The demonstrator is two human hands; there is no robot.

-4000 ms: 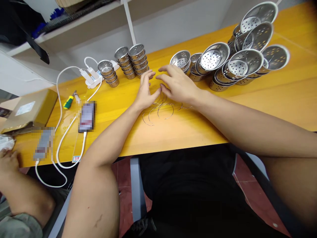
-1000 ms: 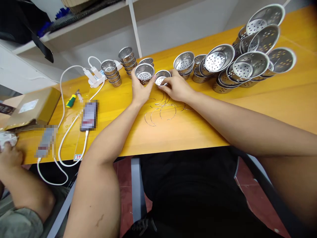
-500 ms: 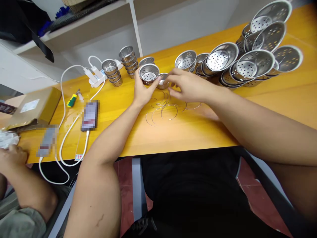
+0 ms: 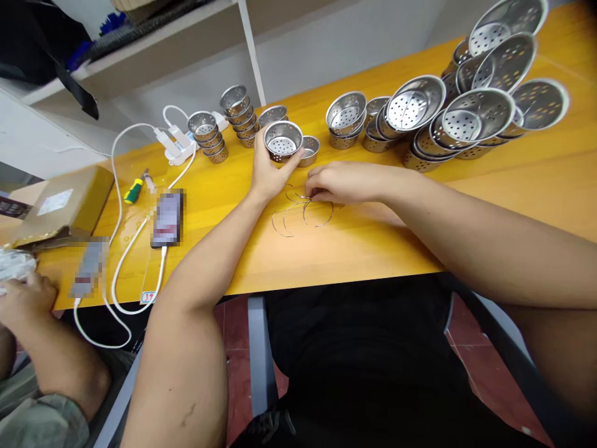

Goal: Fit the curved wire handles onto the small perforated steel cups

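My left hand [image 4: 273, 169] is closed round the side of a perforated metal cup [image 4: 283, 142], held tilted so that its holed bottom faces me. Just right of it, a smaller-looking perforated cup [image 4: 308, 150] stands on the table. My right hand [image 4: 340, 182] is down over a loose group of thin curved wires [image 4: 318, 214], its fingertips pinched together at them. Whether a wire is between those fingers is hidden by the hand.
Stacks of perforated cups [image 4: 346, 115] stand at the back, with leaning piles [image 4: 476, 121] to the right. A power strip [image 4: 180, 149], phones [image 4: 166, 218], a screwdriver [image 4: 134, 190] and a cardboard box [image 4: 69, 205] lie left. Another person's hand [image 4: 30, 298] is at far left.
My right hand has moved from beside the small cup toward me, down onto the wires, and its fingers have closed. My left hand still holds its cup in nearly the same spot.
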